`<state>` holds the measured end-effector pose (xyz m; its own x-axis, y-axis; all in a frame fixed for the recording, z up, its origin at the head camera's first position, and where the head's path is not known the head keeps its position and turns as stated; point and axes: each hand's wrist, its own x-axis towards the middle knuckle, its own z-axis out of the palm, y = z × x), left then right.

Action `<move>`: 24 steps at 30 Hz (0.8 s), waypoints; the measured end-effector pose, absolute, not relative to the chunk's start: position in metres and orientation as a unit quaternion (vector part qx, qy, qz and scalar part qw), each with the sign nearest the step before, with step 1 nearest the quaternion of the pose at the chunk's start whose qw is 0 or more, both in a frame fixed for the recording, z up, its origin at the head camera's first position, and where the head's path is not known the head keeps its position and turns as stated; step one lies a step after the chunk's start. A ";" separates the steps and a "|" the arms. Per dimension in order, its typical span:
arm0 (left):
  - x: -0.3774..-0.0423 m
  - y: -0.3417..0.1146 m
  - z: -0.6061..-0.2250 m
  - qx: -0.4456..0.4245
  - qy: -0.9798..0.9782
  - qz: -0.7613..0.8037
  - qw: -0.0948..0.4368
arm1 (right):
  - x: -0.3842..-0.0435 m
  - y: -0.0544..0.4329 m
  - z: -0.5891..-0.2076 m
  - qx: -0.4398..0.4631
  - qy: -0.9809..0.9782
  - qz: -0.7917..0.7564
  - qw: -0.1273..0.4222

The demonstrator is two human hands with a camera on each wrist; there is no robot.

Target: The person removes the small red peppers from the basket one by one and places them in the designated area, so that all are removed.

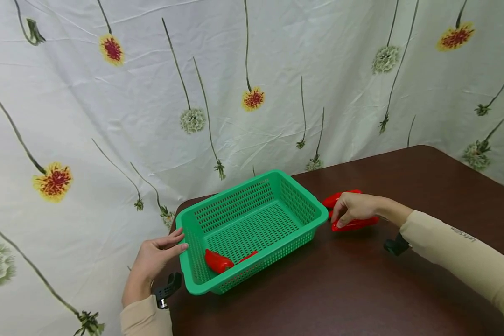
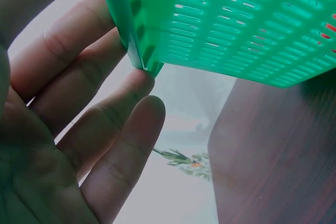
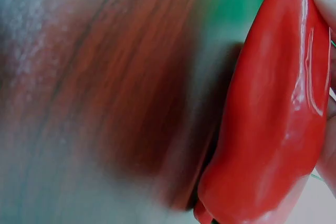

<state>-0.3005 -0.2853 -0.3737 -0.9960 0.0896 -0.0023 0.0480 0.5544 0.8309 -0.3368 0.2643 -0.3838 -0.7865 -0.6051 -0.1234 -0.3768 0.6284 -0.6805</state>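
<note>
A green plastic basket point(image 1: 252, 224) with slotted walls stands on the table. My left hand point(image 1: 159, 256) touches its left rim with nearly straight fingers; in the left wrist view, the fingertips point(image 2: 142, 80) lie against the rim's outer edge. Inside the basket's near left corner is a red pepper point(image 1: 218, 261), with part of another red pepper point(image 1: 248, 256) showing behind the near wall. Right of the basket, my right hand point(image 1: 354, 207) pinches the narrow end of a long, glossy red pepper point(image 3: 268, 108). Just behind that hand lies another red pepper point(image 1: 331, 200), partly covered by it.
The dark brown wooden table point(image 1: 340, 289) extends to the front and right of the basket. A pale cloth point(image 1: 143, 102) printed with flowers hangs behind the table and along its left side.
</note>
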 end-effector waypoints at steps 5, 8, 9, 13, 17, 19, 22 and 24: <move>-0.301 -0.284 -0.376 0.040 0.882 0.468 0.020 | -0.336 0.265 -0.387 -0.269 0.893 -0.321 0.165; -0.302 -0.284 -0.377 0.038 0.882 0.469 0.022 | -0.336 0.265 -0.389 -0.266 0.894 -0.322 0.161; -0.301 -0.285 -0.377 0.037 0.882 0.470 0.024 | -0.336 0.265 -0.389 -0.264 0.896 -0.321 0.158; -0.301 -0.285 -0.376 0.035 0.885 0.463 0.026 | -0.339 0.265 -0.392 -0.257 0.900 -0.320 0.148; -0.301 -0.286 -0.373 0.034 0.890 0.453 0.023 | -0.341 0.264 -0.394 -0.254 0.902 -0.319 0.141; -0.301 -0.286 -0.372 0.034 0.889 0.456 0.023 | -0.342 0.264 -0.395 -0.256 0.901 -0.321 0.138; -0.301 -0.286 -0.373 0.036 0.888 0.458 0.024 | -0.342 0.263 -0.397 -0.257 0.900 -0.324 0.136; -0.301 -0.287 -0.373 0.039 0.888 0.458 0.024 | -0.341 0.263 -0.398 -0.258 0.900 -0.324 0.133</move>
